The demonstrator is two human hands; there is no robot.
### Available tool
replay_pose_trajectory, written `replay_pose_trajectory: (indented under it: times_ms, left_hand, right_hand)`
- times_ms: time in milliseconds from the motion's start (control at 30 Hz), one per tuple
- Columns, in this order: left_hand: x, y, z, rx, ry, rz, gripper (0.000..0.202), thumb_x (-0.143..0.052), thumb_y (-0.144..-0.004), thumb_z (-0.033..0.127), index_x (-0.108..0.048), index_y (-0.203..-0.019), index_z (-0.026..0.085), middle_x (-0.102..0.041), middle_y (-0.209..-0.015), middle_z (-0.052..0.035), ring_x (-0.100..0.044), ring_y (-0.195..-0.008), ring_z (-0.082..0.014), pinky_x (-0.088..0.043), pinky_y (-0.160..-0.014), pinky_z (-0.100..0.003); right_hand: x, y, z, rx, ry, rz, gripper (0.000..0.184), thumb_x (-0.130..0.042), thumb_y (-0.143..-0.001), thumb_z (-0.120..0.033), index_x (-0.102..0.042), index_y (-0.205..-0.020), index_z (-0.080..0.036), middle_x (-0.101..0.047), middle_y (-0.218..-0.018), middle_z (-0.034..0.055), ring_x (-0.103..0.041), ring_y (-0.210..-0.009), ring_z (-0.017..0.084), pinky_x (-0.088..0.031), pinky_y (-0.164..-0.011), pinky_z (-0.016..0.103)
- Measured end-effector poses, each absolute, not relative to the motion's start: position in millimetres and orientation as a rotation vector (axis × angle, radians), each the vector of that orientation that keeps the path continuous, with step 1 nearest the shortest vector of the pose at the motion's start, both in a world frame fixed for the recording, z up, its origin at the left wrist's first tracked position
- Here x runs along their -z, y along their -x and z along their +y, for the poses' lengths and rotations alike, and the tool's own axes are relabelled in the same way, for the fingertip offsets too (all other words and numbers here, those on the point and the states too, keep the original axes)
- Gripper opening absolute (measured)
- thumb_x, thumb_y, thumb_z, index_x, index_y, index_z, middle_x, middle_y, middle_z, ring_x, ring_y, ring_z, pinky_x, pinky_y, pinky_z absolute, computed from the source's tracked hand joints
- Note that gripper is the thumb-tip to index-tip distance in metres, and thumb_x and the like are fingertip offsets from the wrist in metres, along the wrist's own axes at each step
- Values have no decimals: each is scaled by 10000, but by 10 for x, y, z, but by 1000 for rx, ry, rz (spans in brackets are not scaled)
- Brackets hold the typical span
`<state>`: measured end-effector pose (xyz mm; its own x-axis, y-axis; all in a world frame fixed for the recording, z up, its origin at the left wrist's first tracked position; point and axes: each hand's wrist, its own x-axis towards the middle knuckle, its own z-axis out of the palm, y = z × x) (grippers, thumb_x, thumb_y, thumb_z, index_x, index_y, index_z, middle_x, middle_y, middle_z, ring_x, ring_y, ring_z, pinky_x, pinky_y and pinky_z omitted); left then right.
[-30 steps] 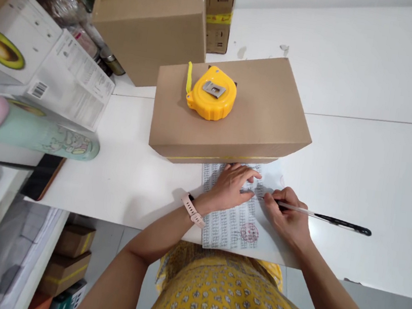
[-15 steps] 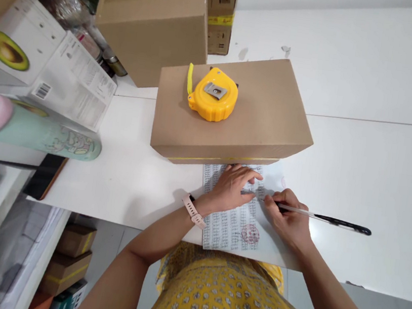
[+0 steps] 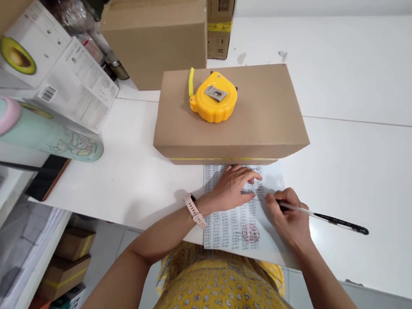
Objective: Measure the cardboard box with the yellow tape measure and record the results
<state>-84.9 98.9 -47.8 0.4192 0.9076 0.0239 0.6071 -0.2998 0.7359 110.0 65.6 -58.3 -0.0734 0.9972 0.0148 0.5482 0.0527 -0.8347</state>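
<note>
A sheet of paper [image 3: 224, 228] covered in columns of handwriting, with a red round stamp, lies at the table's front edge. My left hand [image 3: 235, 187] rests on it, fingers spread and slightly bent. In my right hand [image 3: 289, 215] is a black and clear pen [image 3: 340, 223], pinched near its tip, which points at the paper. The far edge of the sheet meets a brown cardboard box [image 3: 265, 112]. On top of that box sits a yellow tape measure [image 3: 216, 100] with a metal clip and a yellow strap.
Another cardboard box [image 3: 156, 40] stands behind to the left. White boxes with avocado pictures [image 3: 81, 83], a mint-green bottle [image 3: 51, 133] with a pink ring and a dark phone-like object [image 3: 47, 178] occupy the left side. Small cartons [image 3: 68, 276] are stacked below the white table [image 3: 379, 174].
The view has shifted slightly, so the boxes and bottle appear a little lower and farther right. The pen tip has moved slightly to the right over the paper; my left hand stays put.
</note>
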Motion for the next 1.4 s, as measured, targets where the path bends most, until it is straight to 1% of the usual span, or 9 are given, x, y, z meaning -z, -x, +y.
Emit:
replay_pose_trajectory:
  times_ms: [133, 433, 600, 800, 1200, 1400]
  left_hand:
    - [476, 847, 989, -593, -2024, 1280, 358, -717, -810, 132, -572, -1114, 254, -685, -1004, 13, -587, -1047, -228, -386, -926, -369]
    - [466, 847, 987, -582, -2026, 1277, 364, -715, -806, 128, -583, -1118, 259, -684, -1008, 11, -586, -1046, -231, -393, -923, -379]
    - [472, 849, 992, -589, -2032, 1277, 367, -726, -797, 124, -580, -1108, 254, -687, -1010, 13, -585, -1046, -227, -391, -926, -370]
    - [481, 847, 993, -594, -2039, 1282, 364, -729, -797, 124, -578, -1104, 244, -690, -1006, 12, -587, -1042, -226, -386, -925, -363]
    - [456, 843, 990, -570, -2039, 1286, 361, -721, -793, 113, -582, -1099, 244, -683, -1014, 12, -586, -1043, -223, -386, -916, -358]
    - [453, 848, 989, -571, -2051, 1288, 337, -711, -805, 118, -583, -1092, 240, -683, -1009, 16, -585, -1039, -216, -379, -912, -350]
  right_hand:
    - [596, -1109, 655, -905, 1566, -1702, 284, -610, -909, -416, -464, -731, -249, -496, -566, -41, -376, -489, 114, -327, -458, 263]
    - [535, -1065, 662, -937, 1548, -1665, 295, -615, -897, -395, -448, -701, -249, -434, -534, -48, -352, -483, 116, -303, -446, 264]
    - [536, -1073, 660, -944, 1535, -1670, 296, -612, -902, -408, -462, -704, -248, -441, -531, -45, -352, -481, 114, -299, -445, 265]
    - [562, -1086, 654, -898, 1596, -1656, 278, -614, -897, -379, -465, -705, -244, -472, -534, -45, -371, -478, 112, -317, -453, 263]
    - [545, -1072, 660, -896, 1570, -1658, 262, -621, -878, -324, -456, -691, -246, -463, -537, -45, -372, -487, 113, -309, -457, 263]
    - [546, -1078, 658, -884, 1593, -1647, 251, -626, -871, -336, -460, -705, -245, -485, -555, -49, -379, -491, 112, -310, -464, 264]
